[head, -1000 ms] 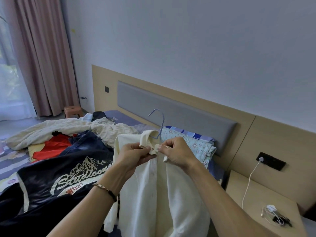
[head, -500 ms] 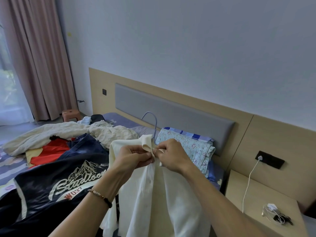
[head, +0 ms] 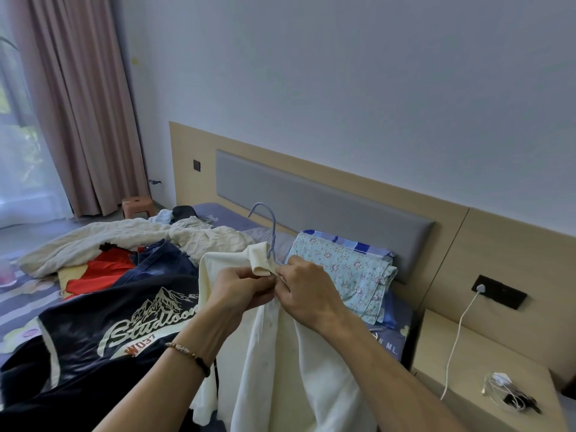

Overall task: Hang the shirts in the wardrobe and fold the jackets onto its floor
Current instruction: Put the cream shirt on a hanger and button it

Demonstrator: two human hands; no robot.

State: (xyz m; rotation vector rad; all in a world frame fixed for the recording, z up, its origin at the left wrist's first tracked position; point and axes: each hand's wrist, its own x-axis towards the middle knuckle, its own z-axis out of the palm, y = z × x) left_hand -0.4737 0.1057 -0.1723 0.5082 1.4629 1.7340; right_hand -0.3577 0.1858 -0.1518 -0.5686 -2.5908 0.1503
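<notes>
The cream shirt [head: 280,363] hangs in front of the person, over the near edge of the bed, draped on a pale blue hanger [head: 270,232] whose hook stands up above the collar. Both hands meet at the neck of it: the left hand [head: 240,288] pinches the collar and placket from one side, the right hand [head: 307,291] pinches the opposite edge, fingers curled tight on the cloth, knuckles almost touching. A beaded bracelet [head: 190,357] sits on the left wrist.

Just left of the shirt a dark navy jacket [head: 103,335] lies spread on the bed [head: 18,294], touching the shirt's side. Its cream script reads "Studloon", cut off by the shirt, with a red patch below that looks like "W037". Beyond it lie a red garment [head: 103,269], a denim piece [head: 162,257] and a cream knitted blanket [head: 103,238].

Right of the hands a folded floral quilt [head: 343,269] rests against the grey headboard [head: 311,207]. The pillow [head: 218,215] carries a small word, perhaps "Smile"; the sheet's edge shows "N ME.".

Further right, a nightstand [head: 467,353] stands tight against the bed, with a white cable [head: 458,338] running to a wall socket [head: 498,291] and a tangle of chargers [head: 508,394] near its front corner. Open floor shows at far left by the curtain [head: 81,104], where a small stool [head: 138,207] stands.
</notes>
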